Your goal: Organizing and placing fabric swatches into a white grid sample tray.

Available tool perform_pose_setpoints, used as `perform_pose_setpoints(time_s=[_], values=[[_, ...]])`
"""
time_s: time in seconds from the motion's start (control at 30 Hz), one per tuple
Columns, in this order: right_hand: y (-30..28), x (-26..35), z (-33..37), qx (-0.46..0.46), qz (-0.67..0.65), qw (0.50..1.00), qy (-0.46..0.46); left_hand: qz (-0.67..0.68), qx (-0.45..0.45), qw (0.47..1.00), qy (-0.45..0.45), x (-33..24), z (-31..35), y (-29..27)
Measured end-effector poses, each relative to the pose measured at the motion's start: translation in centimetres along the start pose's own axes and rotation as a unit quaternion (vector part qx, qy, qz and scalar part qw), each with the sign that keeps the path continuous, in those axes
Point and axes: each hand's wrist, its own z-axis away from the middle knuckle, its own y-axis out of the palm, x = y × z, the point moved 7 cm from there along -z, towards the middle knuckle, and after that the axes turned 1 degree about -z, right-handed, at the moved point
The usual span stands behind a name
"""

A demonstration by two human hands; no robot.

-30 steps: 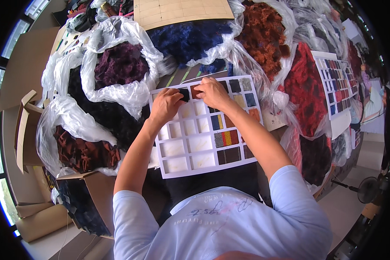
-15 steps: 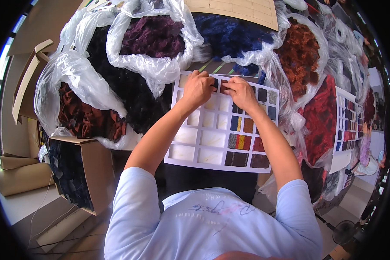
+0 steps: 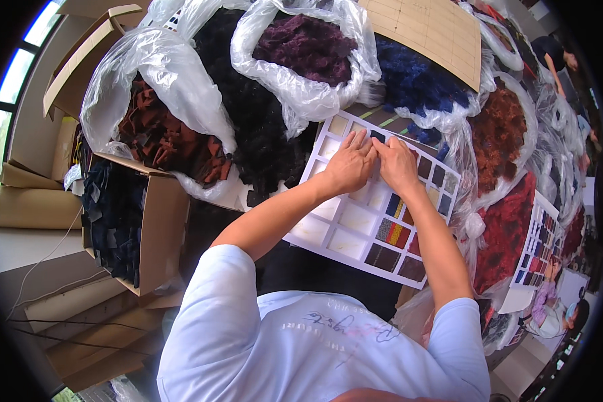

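Left grip (image 3: 350, 164) over board (image 3: 350, 230) slanting down-right

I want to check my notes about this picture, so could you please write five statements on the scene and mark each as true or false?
1. The left hand and the right hand are both at the white sample board, close to a dark swatch. True.
2. Every compartment of the board holds a swatch. False: many on its left side show only white.
3. A cardboard box on the left holds dark pieces. True.
4. The purple fluff lies in a cardboard box. False: the purple fluff is in a translucent plastic bag.
5. The person wears black sleeves. False: the sleeves are light blue.
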Motion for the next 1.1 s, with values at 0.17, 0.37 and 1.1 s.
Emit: perform_pose_setpoints(time_s=[0.17, 0.37, 1.1], values=[[-1.6, -0.3, 0.3, 0.024, 0.057, 0.997, 0.039, 0.166, -0.063, 0.976, -0.123, 4.0, 4.0, -8.6], [-1.2, 0.0, -3.6, 0.204, 0.039, 0.976, 0.066, 0.04, -0.004, 0.945, -0.324, 11.1, 12.7, -7.0], [2.9, -3.8, -22.3, -0.116, -0.53, 0.763, 0.351, 0.222, -0.139, 0.886, -0.383, 8.5, 16.4, -7.0]])
